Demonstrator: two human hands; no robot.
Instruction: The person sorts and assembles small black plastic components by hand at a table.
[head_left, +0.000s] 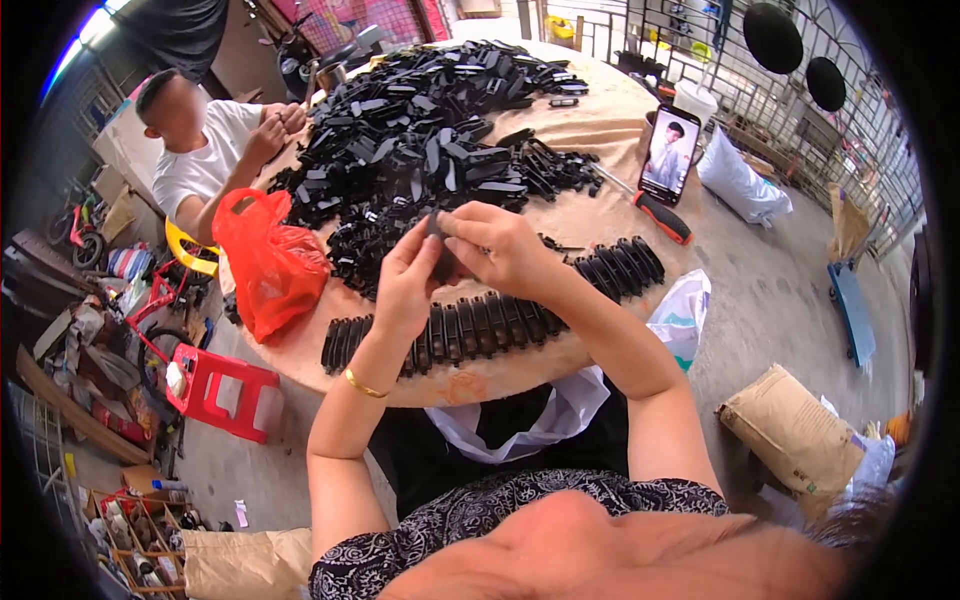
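My left hand (408,272) and my right hand (503,250) meet over the near half of a round, cloth-covered table (620,120). Fingers of both pinch a small dark plastic part (434,226); its exact kind is too small to make out. Below them a row of slim black plastic pieces (480,328) stands side by side in a curve along the near edge. Beyond my hands spreads a big loose heap of black plastic parts (400,130), long flat ones among smaller ones.
A red plastic bag (268,265) sits at the table's left edge. On the right are a screwdriver (662,218) and an upright phone (670,155). Across the table's left side a person (195,140) works with both hands raised. A red stool (222,390) and a brown sack (790,428) stand on the floor.
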